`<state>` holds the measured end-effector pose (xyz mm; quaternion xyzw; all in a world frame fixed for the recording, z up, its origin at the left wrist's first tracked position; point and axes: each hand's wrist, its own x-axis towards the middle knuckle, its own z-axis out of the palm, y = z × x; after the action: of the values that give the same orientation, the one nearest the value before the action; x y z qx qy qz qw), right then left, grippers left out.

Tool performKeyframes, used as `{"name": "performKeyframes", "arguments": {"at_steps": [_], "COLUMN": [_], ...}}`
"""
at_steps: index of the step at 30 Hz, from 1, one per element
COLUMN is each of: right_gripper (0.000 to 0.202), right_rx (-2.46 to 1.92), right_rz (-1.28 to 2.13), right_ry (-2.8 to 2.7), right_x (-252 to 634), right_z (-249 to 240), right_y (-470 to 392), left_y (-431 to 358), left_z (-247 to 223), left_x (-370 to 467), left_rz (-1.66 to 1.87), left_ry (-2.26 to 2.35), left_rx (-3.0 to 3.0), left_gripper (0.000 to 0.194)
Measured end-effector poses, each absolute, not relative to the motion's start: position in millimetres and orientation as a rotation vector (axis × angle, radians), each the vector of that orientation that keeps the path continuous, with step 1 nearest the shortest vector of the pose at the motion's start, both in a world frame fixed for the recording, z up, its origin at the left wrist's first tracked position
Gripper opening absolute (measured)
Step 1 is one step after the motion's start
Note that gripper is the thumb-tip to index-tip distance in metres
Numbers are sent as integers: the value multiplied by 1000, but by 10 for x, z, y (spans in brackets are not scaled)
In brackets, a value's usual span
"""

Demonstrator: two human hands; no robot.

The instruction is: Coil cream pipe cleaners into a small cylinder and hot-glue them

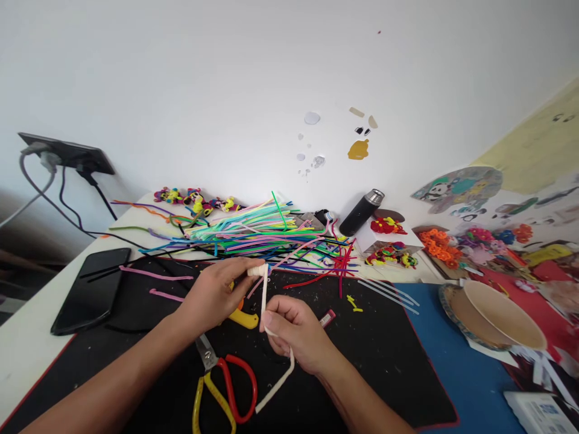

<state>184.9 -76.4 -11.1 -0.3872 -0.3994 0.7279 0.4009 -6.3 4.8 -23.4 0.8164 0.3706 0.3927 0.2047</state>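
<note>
A white pipe cleaner (265,298) runs from a wound white coil (257,270) down through my right hand. My left hand (217,292) pinches the coil between thumb and fingers; a bit of purple shows at the coil's right end. My right hand (294,331) is closed on the strand below, and its loose bent end hangs toward the lower left. Scissors (212,374) with one red and one yellow handle lie beneath my hands. Behind my left hand lies a yellow-handled tool (244,318), partly hidden.
A heap of coloured pipe cleaners (253,232) lies along the wall. A phone (93,292) rests at the left, a black flask (362,212) leans behind, and a bowl (506,313) stands at the right. Pink pieces (156,275) lie on the black mat (384,361).
</note>
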Motion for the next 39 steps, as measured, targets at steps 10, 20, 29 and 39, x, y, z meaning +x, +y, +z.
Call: {"name": "performKeyframes", "arguments": {"at_steps": [10,20,29,39], "right_gripper": [48,50,54,50], "right_rx": [-928,-1047,-1017,-921], "right_rz": [1906,1916,1937,1994], "right_ry": [-1051,-1096,-1132,-1091], "right_x": [1783,1871,1890,1922], "right_z": [-159,-150,-44,15], "right_y": [-836,-874,-890,-920], "left_y": [-16,42,31,11], "left_z": [-276,-361,-395,-404], "left_x": [-45,-72,-101,-120], "left_rz": [1242,1241,1201,1174], "left_ry": [836,654,542,487], "left_rx": [2490,2625,2808,2886], "left_gripper": [29,36,37,32]}}
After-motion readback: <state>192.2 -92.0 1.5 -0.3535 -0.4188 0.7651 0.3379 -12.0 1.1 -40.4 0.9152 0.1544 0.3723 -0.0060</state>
